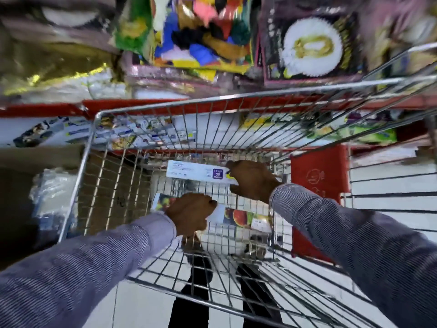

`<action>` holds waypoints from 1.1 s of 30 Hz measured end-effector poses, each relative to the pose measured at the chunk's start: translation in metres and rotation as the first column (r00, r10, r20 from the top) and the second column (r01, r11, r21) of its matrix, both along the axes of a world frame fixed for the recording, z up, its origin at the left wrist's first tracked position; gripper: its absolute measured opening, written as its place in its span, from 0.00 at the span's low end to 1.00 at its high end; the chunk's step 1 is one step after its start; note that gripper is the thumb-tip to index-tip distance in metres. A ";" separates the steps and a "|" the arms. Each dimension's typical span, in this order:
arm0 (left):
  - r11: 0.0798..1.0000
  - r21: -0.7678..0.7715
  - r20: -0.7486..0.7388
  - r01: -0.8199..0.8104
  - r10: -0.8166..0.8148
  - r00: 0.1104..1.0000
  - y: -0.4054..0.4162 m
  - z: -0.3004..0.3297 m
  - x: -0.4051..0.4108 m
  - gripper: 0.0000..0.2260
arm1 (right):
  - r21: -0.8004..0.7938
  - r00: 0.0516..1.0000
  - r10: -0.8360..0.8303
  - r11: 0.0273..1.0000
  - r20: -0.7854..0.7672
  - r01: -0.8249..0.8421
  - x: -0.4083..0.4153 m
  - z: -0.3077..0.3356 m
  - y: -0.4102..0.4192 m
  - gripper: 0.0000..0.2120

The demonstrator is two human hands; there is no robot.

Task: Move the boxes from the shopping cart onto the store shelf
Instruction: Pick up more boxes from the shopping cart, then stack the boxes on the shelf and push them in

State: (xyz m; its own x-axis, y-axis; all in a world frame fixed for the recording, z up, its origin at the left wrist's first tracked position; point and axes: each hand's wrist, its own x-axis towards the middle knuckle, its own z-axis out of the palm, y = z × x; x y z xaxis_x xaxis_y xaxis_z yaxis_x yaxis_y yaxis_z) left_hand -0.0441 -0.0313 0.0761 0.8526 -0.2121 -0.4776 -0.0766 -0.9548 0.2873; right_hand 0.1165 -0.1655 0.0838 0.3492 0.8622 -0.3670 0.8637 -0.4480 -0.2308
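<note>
Both my hands reach down into a wire shopping cart (99,129). My right hand (253,181) grips the right end of a long white box (189,171) with a purple label, at the far end of the basket. My left hand (189,214) closes over a second long box (246,217) printed with fruit pictures, which lies on the cart floor nearer to me. A store shelf with a red edge (47,110) runs across just beyond the cart, and similar white boxes (71,132) lie on the level below it.
Packets of party goods, coloured balloons (203,36) and a white rosette pack (312,47), fill the shelf above. A red panel (319,171) hangs on the cart's right side. A cardboard carton (111,185) and plastic-wrapped goods (52,195) sit left of the cart. White floor tiles lie underneath.
</note>
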 end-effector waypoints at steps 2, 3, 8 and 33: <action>1.000 0.030 0.092 0.000 -0.003 0.996 0.006 0.042 0.005 0.19 | 0.075 0.999 0.026 0.997 0.045 -0.030 0.010 0.048 0.006 0.32; 0.998 0.054 0.148 0.014 -0.021 0.989 0.008 0.067 0.006 0.19 | 0.090 0.997 0.036 0.995 0.072 -0.042 0.013 0.075 0.010 0.31; 0.998 0.064 0.346 -0.027 0.003 0.938 0.020 0.191 0.014 0.23 | 0.177 0.963 0.106 0.972 0.246 -0.152 0.031 0.224 0.027 0.26; 0.965 0.134 0.680 -0.225 0.076 0.729 0.045 0.521 0.146 0.28 | 0.387 0.907 -0.168 0.922 0.385 0.006 0.163 0.552 0.066 0.28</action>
